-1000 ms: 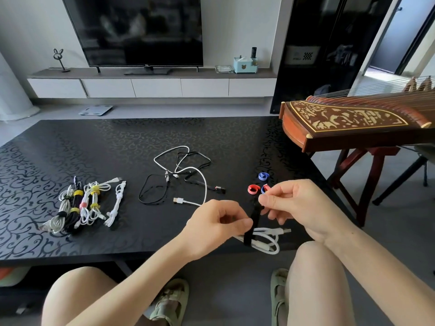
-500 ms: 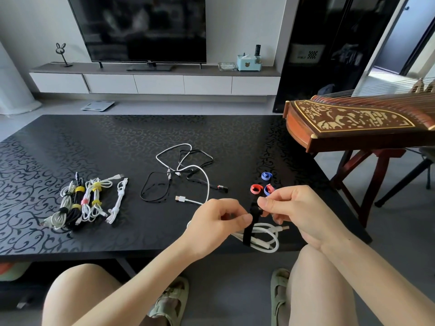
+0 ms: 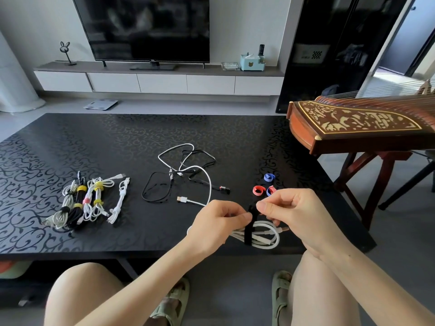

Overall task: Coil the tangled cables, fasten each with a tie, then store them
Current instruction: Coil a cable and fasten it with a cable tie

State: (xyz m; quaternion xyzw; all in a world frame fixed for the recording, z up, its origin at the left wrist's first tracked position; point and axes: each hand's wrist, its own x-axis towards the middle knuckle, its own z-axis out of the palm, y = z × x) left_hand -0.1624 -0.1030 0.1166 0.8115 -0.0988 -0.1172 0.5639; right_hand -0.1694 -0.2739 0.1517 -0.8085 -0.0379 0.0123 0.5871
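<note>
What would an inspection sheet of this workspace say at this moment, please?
Surface: black patterned table.
Job's things: coiled white cable held over the near edge, black tie wrapped round it; spare ties, red and blue, lie on the table beyond.
Clutter: nothing seen.
Grippers: left hand grips the coiled white cable; right hand pinches the black tie's upper end.
Cables: tied bundles lie at the left; loose tangle of white and black cables in the middle.
Surroundings: zither on a stand at the right, television behind.
</note>
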